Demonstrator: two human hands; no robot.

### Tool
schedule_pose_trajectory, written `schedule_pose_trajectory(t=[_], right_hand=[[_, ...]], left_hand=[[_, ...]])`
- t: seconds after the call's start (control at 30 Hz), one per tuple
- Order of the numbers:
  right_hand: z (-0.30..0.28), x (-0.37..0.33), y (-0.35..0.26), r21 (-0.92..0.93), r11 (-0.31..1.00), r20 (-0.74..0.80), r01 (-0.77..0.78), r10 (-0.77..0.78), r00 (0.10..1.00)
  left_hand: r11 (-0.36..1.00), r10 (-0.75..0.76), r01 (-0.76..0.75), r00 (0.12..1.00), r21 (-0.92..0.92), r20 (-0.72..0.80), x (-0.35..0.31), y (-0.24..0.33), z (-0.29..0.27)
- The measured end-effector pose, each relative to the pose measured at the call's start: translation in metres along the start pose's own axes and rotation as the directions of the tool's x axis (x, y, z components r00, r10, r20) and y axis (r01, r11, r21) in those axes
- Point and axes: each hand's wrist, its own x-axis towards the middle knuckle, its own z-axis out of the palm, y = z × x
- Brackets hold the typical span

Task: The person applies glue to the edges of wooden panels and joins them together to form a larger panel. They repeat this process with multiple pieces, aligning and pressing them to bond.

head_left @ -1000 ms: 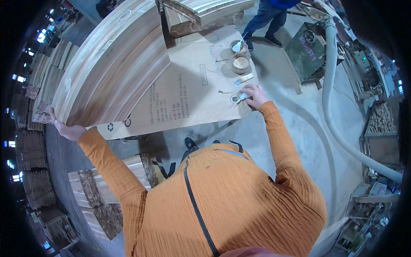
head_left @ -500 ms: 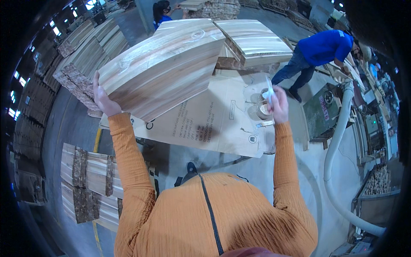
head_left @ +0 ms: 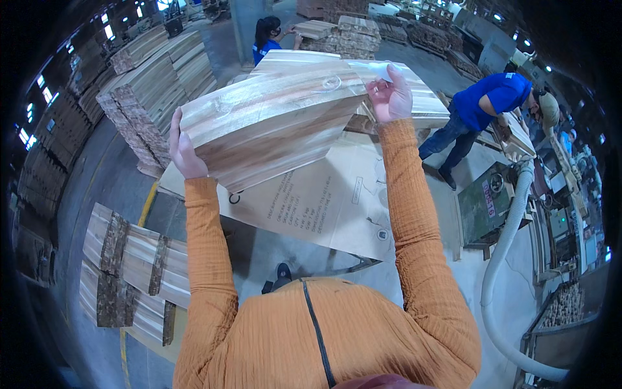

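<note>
A thick striped wooden panel (head_left: pixel 278 139) stands tilted on a cardboard sheet (head_left: pixel 311 214), its long edge face turned up. At the panel's left end, my left hand (head_left: pixel 186 152) grips the corner, with the fingers along the end and the thumb on the near side. My right hand (head_left: pixel 391 97) is at the panel's right end, fingers curled round a thin white flat tool (head_left: pixel 381 70) whose exact kind I cannot make out. The tool lies close over the upturned edge; whether it touches is unclear. A glossy ring-shaped mark shows on that edge.
More panels (head_left: pixel 421 97) lie behind at the right. Tall board stacks (head_left: pixel 152 91) stand left, and bundled boards (head_left: pixel 129 266) sit low at the left. One co-worker (head_left: pixel 486 104) bends over boards at right; another (head_left: pixel 267 40) stands behind. A pale hose (head_left: pixel 499 279) curves along the right.
My right hand has moved up and left from the cups on the cardboard to the panel's right end, carrying the white tool. My right forearm now hides the cups. The left hand keeps its hold.
</note>
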Motion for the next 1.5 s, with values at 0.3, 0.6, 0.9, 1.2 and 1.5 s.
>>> schedule_pose_trajectory(t=[0.3,0.6,0.9,1.2,1.5], right_hand=[[0.016,0.002,0.021,-0.308,0.922,0.034,0.233,-0.234,0.972],[0.024,-0.002,0.026,-0.345,0.89,0.008,0.299,-0.316,0.949],[0.025,-0.003,0.027,-0.368,0.876,-0.007,0.311,-0.336,0.942],[0.023,-0.001,0.027,-0.371,0.874,0.003,0.314,-0.337,0.941],[0.023,-0.002,0.027,-0.367,0.875,0.009,0.317,-0.337,0.941]], left_hand=[[0.999,0.034,-0.034,0.999,0.003,-0.006,-0.002,0.004,0.0],[1.0,0.023,-0.023,1.0,0.014,0.0,-0.002,0.007,-0.001],[0.999,0.044,-0.044,0.999,0.031,-0.002,-0.002,0.003,-0.002],[0.999,0.038,-0.038,0.999,0.039,-0.006,-0.002,0.006,0.0],[1.0,0.011,-0.011,1.0,0.008,-0.003,-0.003,0.007,0.0]])
